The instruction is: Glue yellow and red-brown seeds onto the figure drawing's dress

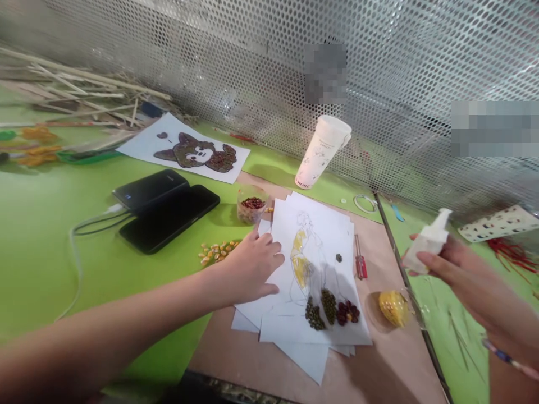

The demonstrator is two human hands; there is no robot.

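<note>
Left hand (252, 266) lay open on the edge of a stack of paper (332, 334), its fingers close together and resting lightly, a flat, steady way to pin the sheets without nudging what lay on them. Right hand (458, 272) hung off to the side, clamped around a white spray bottle (427, 241) that tilted with its nozzle up. On the top sheet, a line drawing of a figure (307, 247) had yellow seeds (300, 264) covering part of the dress. Dark green beans (328, 306) and dark red beans (347, 313) sat in neat, separate heaps near its lower edge. Just beyond the left hand were loose yellow corn kernels (217, 252) and a clear cup of red beans (251, 205). A red-handled screwdriver (361, 266) lay beside the paper on a wooden board (391, 365). Farther off, two phones (168, 216) rested on the green counter (42, 264), near a paper cup (322, 151) and a finished seed picture of an animal (196, 152).
</note>
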